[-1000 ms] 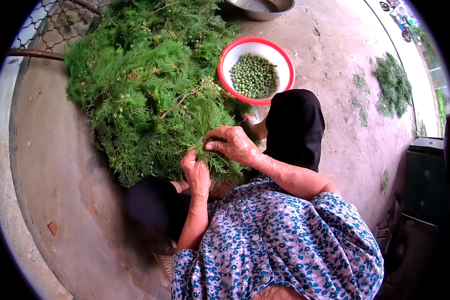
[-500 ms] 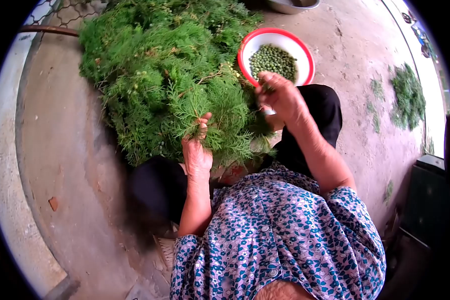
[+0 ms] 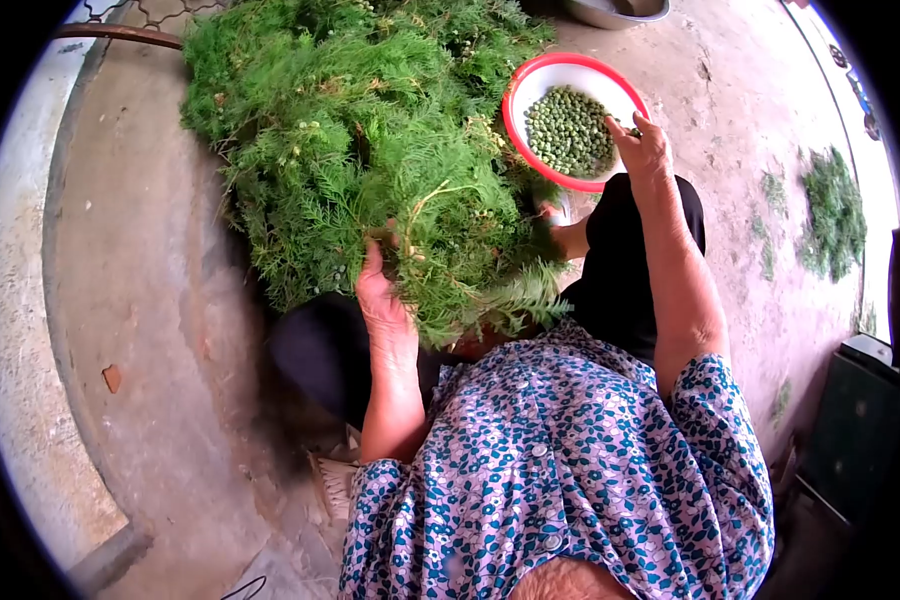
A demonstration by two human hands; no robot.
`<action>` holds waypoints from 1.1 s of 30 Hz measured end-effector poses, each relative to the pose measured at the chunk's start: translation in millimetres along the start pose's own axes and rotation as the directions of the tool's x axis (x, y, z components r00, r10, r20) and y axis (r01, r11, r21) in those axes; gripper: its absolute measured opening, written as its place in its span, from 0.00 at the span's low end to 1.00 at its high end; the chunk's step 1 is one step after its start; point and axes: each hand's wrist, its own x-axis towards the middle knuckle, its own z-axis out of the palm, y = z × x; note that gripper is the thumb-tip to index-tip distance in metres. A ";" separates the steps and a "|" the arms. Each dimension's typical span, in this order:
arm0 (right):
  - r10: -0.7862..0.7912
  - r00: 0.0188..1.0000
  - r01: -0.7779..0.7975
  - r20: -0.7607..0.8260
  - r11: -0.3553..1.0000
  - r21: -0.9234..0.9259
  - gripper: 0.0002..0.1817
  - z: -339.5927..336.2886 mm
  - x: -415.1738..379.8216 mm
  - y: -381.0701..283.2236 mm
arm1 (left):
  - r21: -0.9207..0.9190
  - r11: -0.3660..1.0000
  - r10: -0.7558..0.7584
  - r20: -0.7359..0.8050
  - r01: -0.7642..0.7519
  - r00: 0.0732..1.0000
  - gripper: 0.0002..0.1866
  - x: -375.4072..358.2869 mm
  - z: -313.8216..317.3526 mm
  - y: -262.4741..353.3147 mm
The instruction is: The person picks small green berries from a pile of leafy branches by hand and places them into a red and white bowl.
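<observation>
Concrete floor (image 3: 135, 300); left hand (image 3: 385, 297) amid sprigs (image 3: 340, 120), right hand (image 3: 645, 150) spread over basin (image 3: 610, 90).

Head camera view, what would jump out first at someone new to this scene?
The large pile of green branches comes first, ahead and a little to the left, with the left hand at its near edge. Next is the red-rimmed white bowl just right of it, holding many small green berries, with the right hand at its right edge.
</observation>
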 end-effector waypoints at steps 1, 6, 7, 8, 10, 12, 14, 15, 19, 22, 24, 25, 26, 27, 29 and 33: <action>-0.001 0.999 0.002 -0.033 1.000 0.020 0.21 1.4 0.2 0.3 | 0.065 0.998 0.010 -0.041 -0.008 0.999 0.18 -2.5 8.6 3.9; -0.016 0.987 0.032 0.161 0.995 -0.097 0.13 -7.8 -6.4 12.0 | 0.054 0.988 0.137 0.085 -0.142 0.987 0.17 -1.1 23.1 19.8; -0.051 0.994 0.050 0.099 0.999 0.017 0.13 -5.6 -11.7 14.3 | 0.114 0.977 0.184 -0.032 -0.179 0.982 0.18 -0.7 30.3 21.9; -0.077 0.997 0.072 0.032 0.989 0.129 0.14 -1.9 -16.8 14.2 | 0.178 0.962 0.234 -0.147 -0.207 0.961 0.19 1.1 34.1 22.9; -0.061 0.998 0.060 0.021 0.997 0.044 0.18 5.9 -24.3 3.6 | 0.135 0.974 0.202 -0.140 -0.183 0.969 0.20 7.5 24.5 29.9; -0.089 0.992 0.080 0.085 0.992 0.098 0.21 14.9 -35.6 -10.6 | -0.033 0.993 0.111 -0.003 -0.111 0.994 0.19 18.9 -0.8 35.1; 0.009 0.999 -0.019 0.044 0.974 0.228 0.26 18.3 -24.0 -17.1 | -0.273 0.955 -0.024 0.319 0.116 0.947 0.19 31.6 -18.1 40.5; -0.204 0.960 0.239 0.190 0.954 -0.182 0.27 10.2 -17.0 -14.6 | -0.353 0.935 0.014 0.155 0.042 0.988 0.19 25.8 2.4 36.9; -0.261 0.948 0.318 0.181 0.796 -0.516 0.20 11.7 -24.5 -4.0 | -0.558 0.829 0.032 0.001 -0.026 0.999 0.20 40.4 -9.6 35.9; 0.013 0.929 0.193 0.369 0.835 -0.516 0.16 19.2 -53.1 13.2 | -0.425 0.880 0.111 -0.253 -0.213 0.961 0.21 36.6 19.8 33.4; 0.104 0.800 0.470 0.591 0.505 -0.724 0.18 32.7 -99.7 34.7 | -0.345 0.922 0.102 -0.229 -0.179 0.968 0.19 32.2 27.6 33.6; 0.237 0.733 0.466 0.637 0.508 -0.724 0.19 28.8 -114.7 60.5 | -0.288 0.934 0.147 -0.227 -0.210 0.963 0.19 32.8 32.1 32.7; 0.359 0.516 0.754 0.778 0.241 -0.611 0.29 36.4 -134.3 69.1 | -0.288 0.935 0.144 -0.225 -0.207 0.964 0.19 30.0 38.6 30.2; 0.361 0.474 0.792 0.803 0.223 -0.568 0.34 36.8 -155.7 83.4 | -0.076 0.963 0.231 -0.252 -0.257 0.940 0.20 25.4 46.1 26.4; 0.364 0.489 0.796 0.793 0.185 -0.576 0.45 29.1 -191.3 115.2 | 0.138 0.945 0.323 -0.257 -0.297 0.911 0.21 22.5 54.7 21.8; 0.434 0.644 0.591 0.630 0.242 -0.770 0.45 27.5 -222.4 138.2 | 0.160 0.934 0.349 -0.203 -0.320 0.915 0.20 14.0 61.9 20.1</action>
